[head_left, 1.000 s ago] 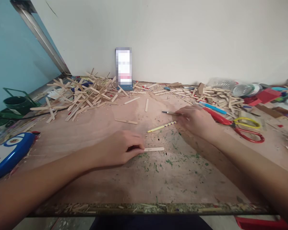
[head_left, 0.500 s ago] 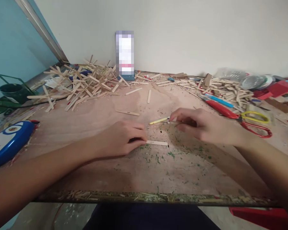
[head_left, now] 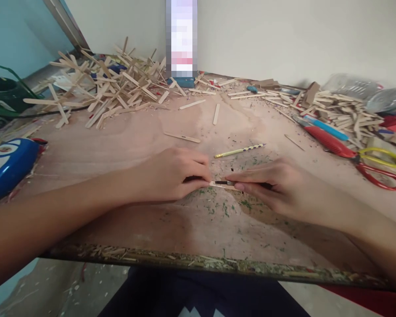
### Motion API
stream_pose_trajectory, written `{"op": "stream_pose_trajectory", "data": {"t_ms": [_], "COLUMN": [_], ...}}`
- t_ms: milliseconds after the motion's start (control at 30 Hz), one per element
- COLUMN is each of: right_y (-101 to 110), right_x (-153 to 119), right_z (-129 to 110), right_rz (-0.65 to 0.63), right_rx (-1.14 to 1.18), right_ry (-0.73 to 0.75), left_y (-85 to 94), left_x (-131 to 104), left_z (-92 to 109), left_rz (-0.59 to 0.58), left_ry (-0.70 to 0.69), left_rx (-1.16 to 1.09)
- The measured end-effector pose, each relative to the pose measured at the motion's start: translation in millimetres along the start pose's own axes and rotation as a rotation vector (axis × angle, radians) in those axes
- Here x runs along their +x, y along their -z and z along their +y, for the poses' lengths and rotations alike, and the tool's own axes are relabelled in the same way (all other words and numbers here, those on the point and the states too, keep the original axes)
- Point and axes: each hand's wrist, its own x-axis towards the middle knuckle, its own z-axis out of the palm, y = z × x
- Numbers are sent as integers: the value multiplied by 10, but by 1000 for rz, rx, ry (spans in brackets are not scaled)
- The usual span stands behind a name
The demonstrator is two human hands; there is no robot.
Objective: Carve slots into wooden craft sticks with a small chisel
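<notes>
My left hand (head_left: 186, 174) is closed, its fingertips pinching the left end of a flat wooden craft stick (head_left: 220, 186) that lies on the tabletop. A slim craft knife (head_left: 221, 182) with a dark, narrow blade is pinched in my right hand (head_left: 279, 185). Its tip points left and rests on or just over the stick, close to my left fingertips; most of the handle is hidden in my palm. Just beyond both hands lies a pale yellow pencil (head_left: 240, 151). Farther left is another craft stick (head_left: 182, 137) with a dark mark in its middle.
Heaps of craft sticks (head_left: 132, 81) lie at the back left and back right. Red-and-yellow-handled scissors (head_left: 381, 169) and a red-handled tool (head_left: 330, 140) lie at right. A blurred phone (head_left: 181, 37) stands against the wall. A blue device (head_left: 11, 165) sits at left. Green shavings speckle the worktop.
My right hand has come from beside the pencil down to the craft stick, bringing the knife onto or just above it. My left hand keeps its pinch. The view has tilted downward.
</notes>
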Motion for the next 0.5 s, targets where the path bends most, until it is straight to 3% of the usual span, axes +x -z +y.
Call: {"op": "stream_pose_trajectory", "data": {"t_ms": [500], "right_y": [-78], "right_x": [20], "right_z": [32], "right_rz": [12], "right_rx": [-56], "right_ry": [27], "left_y": [1], "left_x": [-1], "left_z": [4], "left_rz": [9], "left_ry": [-6], "left_rx": [19]}}
